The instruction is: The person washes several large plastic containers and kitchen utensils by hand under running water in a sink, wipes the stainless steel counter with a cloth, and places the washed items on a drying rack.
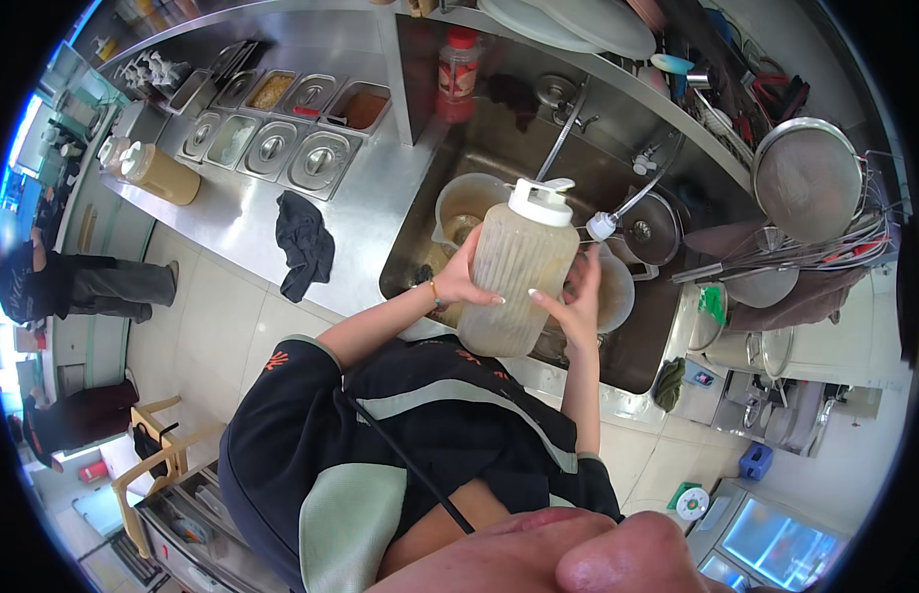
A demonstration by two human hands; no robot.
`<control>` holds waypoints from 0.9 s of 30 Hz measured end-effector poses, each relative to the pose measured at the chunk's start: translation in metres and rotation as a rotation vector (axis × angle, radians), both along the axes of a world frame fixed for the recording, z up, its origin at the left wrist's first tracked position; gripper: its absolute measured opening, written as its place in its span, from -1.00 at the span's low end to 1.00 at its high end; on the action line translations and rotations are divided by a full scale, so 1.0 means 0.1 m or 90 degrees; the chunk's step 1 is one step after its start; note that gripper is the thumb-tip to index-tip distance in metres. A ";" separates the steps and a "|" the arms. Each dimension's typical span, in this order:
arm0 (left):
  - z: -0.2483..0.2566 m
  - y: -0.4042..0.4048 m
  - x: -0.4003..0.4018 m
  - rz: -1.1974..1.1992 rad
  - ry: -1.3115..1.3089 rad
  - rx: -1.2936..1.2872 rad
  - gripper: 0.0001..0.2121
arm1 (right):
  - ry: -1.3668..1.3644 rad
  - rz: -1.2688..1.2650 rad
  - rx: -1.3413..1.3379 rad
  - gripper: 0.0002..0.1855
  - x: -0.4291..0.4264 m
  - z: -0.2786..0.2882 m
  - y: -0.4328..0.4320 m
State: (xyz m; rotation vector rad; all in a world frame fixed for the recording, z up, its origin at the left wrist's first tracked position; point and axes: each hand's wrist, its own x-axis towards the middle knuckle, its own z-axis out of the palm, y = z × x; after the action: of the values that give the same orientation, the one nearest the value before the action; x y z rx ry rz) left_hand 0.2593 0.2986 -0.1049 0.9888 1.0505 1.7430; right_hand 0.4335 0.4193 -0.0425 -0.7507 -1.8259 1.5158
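A large ribbed plastic jug with a white flip-top lid stands slightly tilted between my hands, above the sink's near edge. My left hand grips its left side, thumb across the front. My right hand holds the right side, its thumb on the front; some fingers are hidden behind the jug. Beyond it, in the steel sink, sit a translucent plastic pitcher and a second translucent container. A hose with a white nozzle hangs just right of the lid.
Left of the sink, the steel counter bears a dark cloth, lidded steel pans and a filled jug. A red-capped bottle stands behind the sink. Strainers and whisks hang right. Two people are far left.
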 end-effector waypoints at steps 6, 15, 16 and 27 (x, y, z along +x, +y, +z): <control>0.49 -0.14 -0.29 -0.041 0.324 0.046 0.16 | 0.073 0.154 0.062 0.17 -0.23 0.14 -0.12; 0.80 -0.38 -0.31 0.136 0.412 0.117 -0.02 | 0.014 0.112 0.214 0.26 -0.26 0.15 -0.30; 0.78 -0.44 -0.30 0.173 0.464 0.137 -0.05 | 0.031 0.150 0.213 0.27 -0.28 0.38 -0.34; 0.41 -0.29 0.17 0.786 0.768 0.115 -0.49 | -0.139 -0.072 0.059 -0.20 -0.34 0.95 -0.55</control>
State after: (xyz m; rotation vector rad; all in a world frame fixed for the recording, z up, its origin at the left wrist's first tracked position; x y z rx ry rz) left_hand 0.2759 0.2695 -0.0639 1.7869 2.7227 2.0950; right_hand 0.3995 0.3643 0.0523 -0.9890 -1.9612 1.3100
